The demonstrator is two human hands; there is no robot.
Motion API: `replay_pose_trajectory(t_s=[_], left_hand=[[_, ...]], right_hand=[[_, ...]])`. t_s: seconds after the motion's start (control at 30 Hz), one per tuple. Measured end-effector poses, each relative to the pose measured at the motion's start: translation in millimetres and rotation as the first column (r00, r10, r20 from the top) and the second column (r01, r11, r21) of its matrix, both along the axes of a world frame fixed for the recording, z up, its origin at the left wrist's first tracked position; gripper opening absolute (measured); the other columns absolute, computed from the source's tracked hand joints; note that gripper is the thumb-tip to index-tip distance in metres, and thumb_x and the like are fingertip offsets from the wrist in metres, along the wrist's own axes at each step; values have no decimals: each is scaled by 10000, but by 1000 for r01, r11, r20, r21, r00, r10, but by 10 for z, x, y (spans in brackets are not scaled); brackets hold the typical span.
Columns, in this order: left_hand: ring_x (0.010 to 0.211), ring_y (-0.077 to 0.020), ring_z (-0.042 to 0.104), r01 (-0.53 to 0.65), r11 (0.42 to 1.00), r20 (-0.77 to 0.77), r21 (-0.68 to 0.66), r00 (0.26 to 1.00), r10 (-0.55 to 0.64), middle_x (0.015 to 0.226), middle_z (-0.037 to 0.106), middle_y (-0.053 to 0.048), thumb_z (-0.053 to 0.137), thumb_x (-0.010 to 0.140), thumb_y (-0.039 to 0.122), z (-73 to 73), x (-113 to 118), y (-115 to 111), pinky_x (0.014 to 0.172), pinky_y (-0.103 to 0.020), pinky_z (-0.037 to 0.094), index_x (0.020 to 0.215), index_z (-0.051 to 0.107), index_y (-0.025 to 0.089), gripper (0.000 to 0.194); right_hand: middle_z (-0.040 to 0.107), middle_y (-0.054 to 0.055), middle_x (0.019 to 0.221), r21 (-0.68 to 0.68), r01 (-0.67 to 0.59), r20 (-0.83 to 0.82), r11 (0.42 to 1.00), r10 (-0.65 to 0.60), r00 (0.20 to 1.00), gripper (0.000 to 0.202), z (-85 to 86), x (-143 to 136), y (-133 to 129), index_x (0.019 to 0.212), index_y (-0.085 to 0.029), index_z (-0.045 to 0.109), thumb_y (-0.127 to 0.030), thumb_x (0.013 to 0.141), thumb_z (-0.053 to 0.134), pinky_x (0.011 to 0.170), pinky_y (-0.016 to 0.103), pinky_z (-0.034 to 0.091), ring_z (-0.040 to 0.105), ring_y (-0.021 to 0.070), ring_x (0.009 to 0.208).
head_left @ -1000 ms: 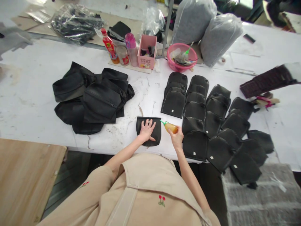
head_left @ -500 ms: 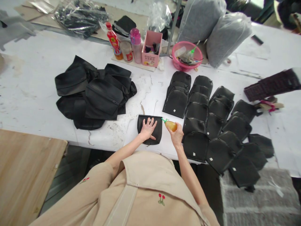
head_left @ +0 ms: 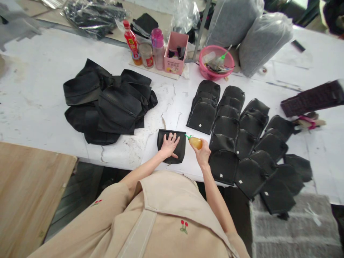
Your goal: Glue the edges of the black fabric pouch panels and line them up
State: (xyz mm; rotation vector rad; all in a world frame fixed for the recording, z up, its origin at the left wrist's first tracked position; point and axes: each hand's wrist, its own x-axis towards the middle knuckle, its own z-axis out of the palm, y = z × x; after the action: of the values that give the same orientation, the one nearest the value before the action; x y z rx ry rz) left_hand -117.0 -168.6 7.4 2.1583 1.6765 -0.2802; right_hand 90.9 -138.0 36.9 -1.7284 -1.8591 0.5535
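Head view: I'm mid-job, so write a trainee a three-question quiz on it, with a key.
1. Which hand holds the amber bottle?
2. True or false: the left hand is lifted clear of the black piece.
3. Which stands just right of the pink box? A) red bottle B) pink bowl C) wood board

Key: 1. The right hand. 2. False; it lies spread on it. 3. B.

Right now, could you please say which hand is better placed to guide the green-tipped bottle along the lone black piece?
Probably the right hand: it holds the bottle, green nozzle pointing toward the lone black piece. The left hand lies spread on that piece, so seems better for steadying it.
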Motion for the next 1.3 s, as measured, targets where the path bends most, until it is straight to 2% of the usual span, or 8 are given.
replay_pose_trajectory(t_s=[0.17, 0.37, 0.67, 0.83, 1.13, 1.3], left_hand=[[1482, -496, 183, 4, 1000, 4, 6, 1000, -4, 1629, 216, -270, 825, 587, 702, 5, -2, -1, 1158, -686, 141, 1588, 274, 129, 1278], [1496, -498, 139, -2, 1000, 6, -19, 1000, 3, 1635, 200, -268, 826, 595, 691, 33, -3, 3, 1166, -678, 123, 1596, 254, 139, 1278], [1492, -490, 159, 1, 999, 6, -45, 1000, 0, 1636, 190, -274, 832, 612, 670, 102, 0, 23, 1160, -685, 134, 1591, 261, 127, 1256], [1495, -490, 150, 0, 999, 7, -55, 1000, 0, 1638, 182, -275, 834, 613, 666, 99, 0, 20, 1161, -685, 123, 1594, 253, 138, 1257], [1488, -498, 158, 4, 999, 13, -38, 1000, -3, 1632, 191, -282, 832, 613, 668, 53, -6, 14, 1154, -694, 125, 1595, 246, 125, 1265], [1486, -495, 161, 8, 1000, 11, -27, 1000, -8, 1632, 195, -279, 829, 619, 665, 43, -7, 12, 1153, -695, 127, 1592, 250, 117, 1258]], right_hand=[[698, 129, 1041, -4, 3, 26, 1000, -3, 1000, 532, -21, -19, 48, 1154, -169, 618, -631, 904, 533, 810, 389, 528, 666, 273, 927], [700, 125, 1027, -22, -45, 44, 999, 46, 998, 532, 47, 25, 0, 1140, -174, 620, -642, 904, 528, 809, 382, 524, 664, 271, 925], [697, 128, 1033, -14, -14, 28, 1000, 15, 999, 553, 55, -60, 53, 1147, -174, 616, -659, 896, 531, 807, 382, 523, 660, 266, 912], [699, 126, 1031, -20, -42, 37, 999, 43, 998, 544, 67, -20, 5, 1153, -173, 615, -649, 902, 534, 806, 376, 521, 660, 266, 919], [696, 137, 1031, -13, -9, 35, 1000, 10, 999, 602, 14, -40, 78, 1153, -155, 616, -686, 887, 521, 817, 383, 519, 659, 275, 922], [704, 129, 1035, -36, -16, 50, 999, 18, 999, 580, 51, 12, -24, 1152, -170, 619, -678, 883, 536, 815, 382, 519, 663, 275, 926]])
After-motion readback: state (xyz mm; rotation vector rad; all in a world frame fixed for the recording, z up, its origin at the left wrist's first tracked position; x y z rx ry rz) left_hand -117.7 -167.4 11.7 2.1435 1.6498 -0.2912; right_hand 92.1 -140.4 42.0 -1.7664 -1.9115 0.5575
